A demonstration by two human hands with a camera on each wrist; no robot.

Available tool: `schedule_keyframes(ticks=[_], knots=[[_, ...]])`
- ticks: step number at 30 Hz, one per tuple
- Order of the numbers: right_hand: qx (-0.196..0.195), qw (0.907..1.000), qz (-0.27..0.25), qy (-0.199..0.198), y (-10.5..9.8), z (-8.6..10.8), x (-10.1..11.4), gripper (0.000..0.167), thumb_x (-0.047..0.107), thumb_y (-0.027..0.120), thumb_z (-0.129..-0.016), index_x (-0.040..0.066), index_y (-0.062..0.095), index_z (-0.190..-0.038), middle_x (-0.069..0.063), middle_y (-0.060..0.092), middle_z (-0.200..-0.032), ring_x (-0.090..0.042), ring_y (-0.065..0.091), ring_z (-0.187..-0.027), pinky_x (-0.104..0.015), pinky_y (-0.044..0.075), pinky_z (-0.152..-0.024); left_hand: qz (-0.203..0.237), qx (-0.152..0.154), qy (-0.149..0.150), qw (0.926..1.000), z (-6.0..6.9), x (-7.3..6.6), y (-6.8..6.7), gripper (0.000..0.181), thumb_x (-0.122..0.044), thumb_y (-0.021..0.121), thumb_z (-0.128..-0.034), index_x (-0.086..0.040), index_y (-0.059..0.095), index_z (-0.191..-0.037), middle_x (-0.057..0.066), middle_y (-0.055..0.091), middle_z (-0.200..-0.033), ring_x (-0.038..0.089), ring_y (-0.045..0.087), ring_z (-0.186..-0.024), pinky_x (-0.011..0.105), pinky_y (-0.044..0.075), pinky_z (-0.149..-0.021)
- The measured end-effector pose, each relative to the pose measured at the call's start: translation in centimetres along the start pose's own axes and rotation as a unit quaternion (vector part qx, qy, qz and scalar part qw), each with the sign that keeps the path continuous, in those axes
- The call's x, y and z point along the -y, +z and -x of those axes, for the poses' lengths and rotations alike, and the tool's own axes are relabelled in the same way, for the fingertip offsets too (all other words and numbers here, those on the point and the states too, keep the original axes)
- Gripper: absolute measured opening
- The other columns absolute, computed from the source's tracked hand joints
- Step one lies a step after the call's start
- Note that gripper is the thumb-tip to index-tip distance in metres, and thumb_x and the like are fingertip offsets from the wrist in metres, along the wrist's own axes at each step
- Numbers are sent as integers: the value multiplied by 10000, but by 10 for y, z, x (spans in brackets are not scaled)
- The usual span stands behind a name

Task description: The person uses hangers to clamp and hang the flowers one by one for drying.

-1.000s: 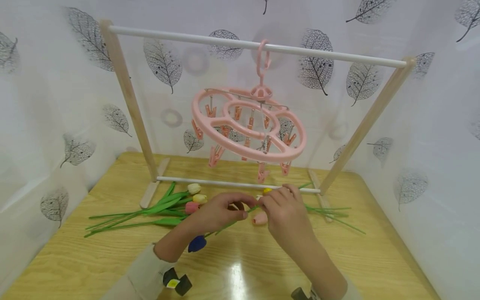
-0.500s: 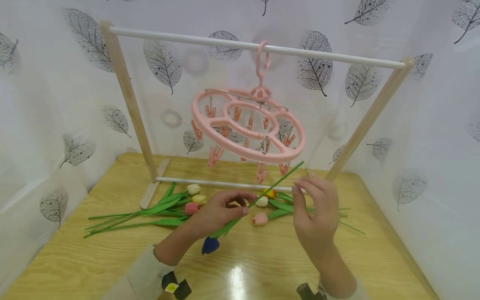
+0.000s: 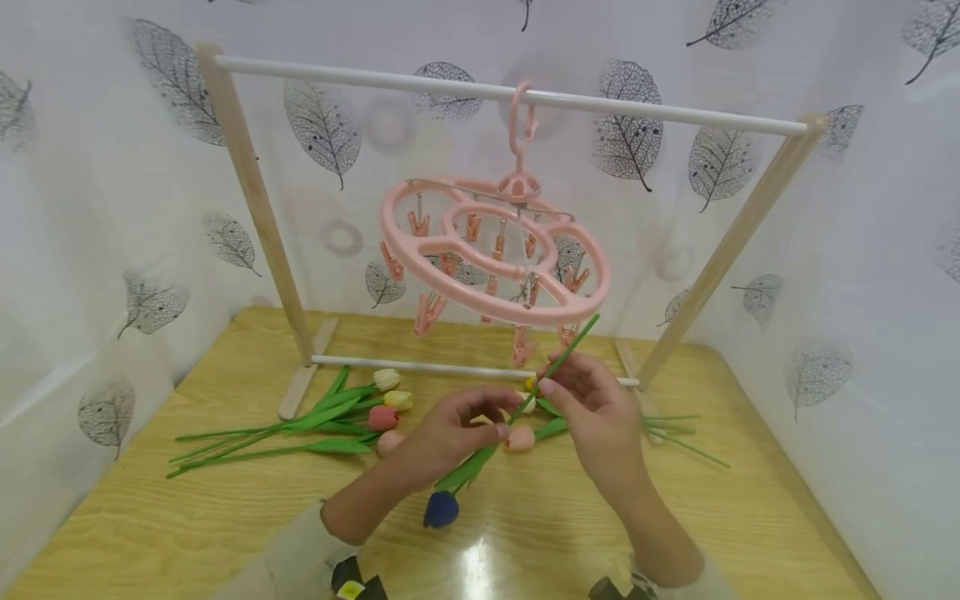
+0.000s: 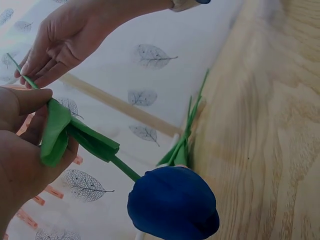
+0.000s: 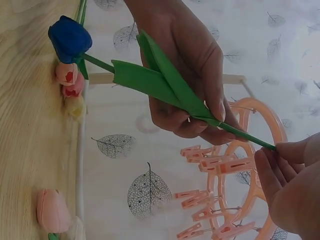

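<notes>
A blue artificial tulip (image 3: 441,509) hangs head down over the table, its stem slanting up to the right. My left hand (image 3: 457,429) pinches the stem just beyond the green leaves (image 4: 56,131). Higher on the same stem, the thumb and fingers of my right hand (image 3: 600,417) pinch it, and the bare stem end sticks out past them. Both hands show in the right wrist view, the left hand (image 5: 185,65) by the leaves and the right hand (image 5: 295,185) nearer the stem end. Behind them hangs a pink round clip hanger (image 3: 495,287) with several clothespins (image 3: 429,313).
The hanger hooks over the white top bar (image 3: 360,77) of a wooden-sided stand (image 3: 255,200). Several tulips lie at left, including a red one (image 3: 382,418) and a yellow one (image 3: 399,401). More lie at right, with a pink bloom (image 3: 520,438). A leaf-print curtain surrounds the table.
My right hand came off the stem, moved right, then returned and pinches it again. The blue tulip's head shifted right and down as the stem tilted steeper. My left hand kept hold.
</notes>
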State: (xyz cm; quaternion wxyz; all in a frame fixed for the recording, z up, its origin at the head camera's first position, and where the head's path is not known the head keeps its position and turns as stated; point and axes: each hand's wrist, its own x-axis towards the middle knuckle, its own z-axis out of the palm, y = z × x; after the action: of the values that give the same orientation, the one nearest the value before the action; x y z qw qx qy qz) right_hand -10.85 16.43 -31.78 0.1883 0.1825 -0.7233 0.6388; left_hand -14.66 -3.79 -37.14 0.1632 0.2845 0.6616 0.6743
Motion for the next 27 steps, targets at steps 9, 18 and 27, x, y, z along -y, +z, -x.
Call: schedule_keyframes(ticks=[9, 18, 27], knots=[[-211, 9988, -224, 382, -2, -3, 0, 249, 9, 678, -944, -23, 608, -1181, -59, 693, -1021, -188, 697, -968, -326, 605, -849, -233, 247, -22, 9994, 0, -2, 1, 372, -172, 643, -998, -159, 607, -1368, 48, 628, -1284, 206, 571, -1099, 336, 536, -907], [-33, 9995, -290, -130, -4, -2, -1, 283, -47, 650, -942, -43, 596, -1220, -119, 679, -1059, -157, 680, -998, -295, 592, -875, -263, 254, -10, 9993, 0, -2, -1, 379, -181, 652, -994, -155, 607, -1369, 48, 624, -1295, 219, 567, -1125, 350, 535, -928], [-24, 10000, 49, 0, -8, -10, -14, 277, 19, 651, -963, -19, 620, -1236, -145, 677, -1167, -151, 661, -1109, -257, 562, -933, -71, -1, 134, 9999, 6, -13, -10, 405, -150, 640, -1000, -138, 576, -1400, 101, 609, -1244, 351, 554, -1161, 332, 554, -895]])
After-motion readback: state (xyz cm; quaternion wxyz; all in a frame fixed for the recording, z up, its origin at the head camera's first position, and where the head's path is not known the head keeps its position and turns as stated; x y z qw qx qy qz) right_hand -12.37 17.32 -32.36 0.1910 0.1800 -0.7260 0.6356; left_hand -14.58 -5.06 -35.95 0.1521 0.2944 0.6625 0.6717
